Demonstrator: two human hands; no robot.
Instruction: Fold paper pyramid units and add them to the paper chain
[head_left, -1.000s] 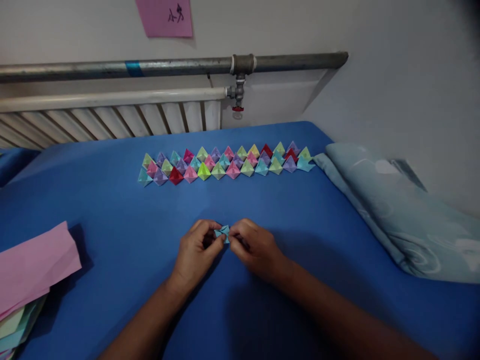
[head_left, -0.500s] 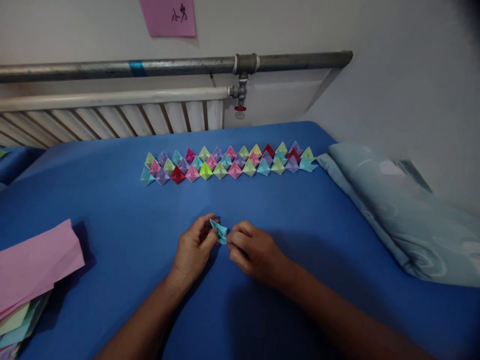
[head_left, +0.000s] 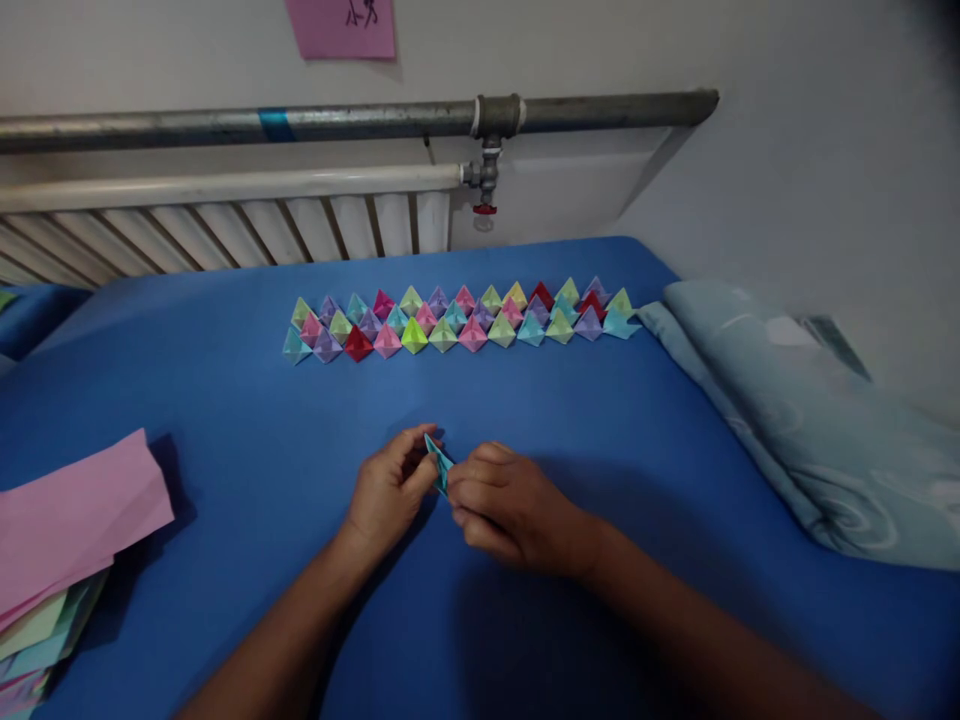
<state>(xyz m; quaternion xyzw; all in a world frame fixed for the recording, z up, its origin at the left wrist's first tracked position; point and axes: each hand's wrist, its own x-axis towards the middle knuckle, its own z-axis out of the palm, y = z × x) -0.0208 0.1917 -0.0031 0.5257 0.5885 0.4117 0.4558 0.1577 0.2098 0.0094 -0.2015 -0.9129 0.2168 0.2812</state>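
Note:
A small folded piece of teal paper (head_left: 439,464) is between my two hands, above the blue surface (head_left: 247,440). My left hand (head_left: 390,490) pinches its left side between thumb and fingers. On the right side, my right hand (head_left: 510,505) has its fingers closed at the paper's edge and covers part of it. Beyond the hands, several folded paper pieces in many colours (head_left: 442,335) stand close together in rows.
Pink sheets (head_left: 82,510) lie over other coloured paper at the left. A folded light-blue cloth (head_left: 810,430) rests on the right. Behind the surface are a radiator (head_left: 225,235), a metal pipe (head_left: 375,120) with a valve, and a pink note (head_left: 341,30) on the wall.
My right hand has moved slightly left over the teal paper, so less of it shows. The paper looks narrower and more edge-on. The camera view has shifted a little.

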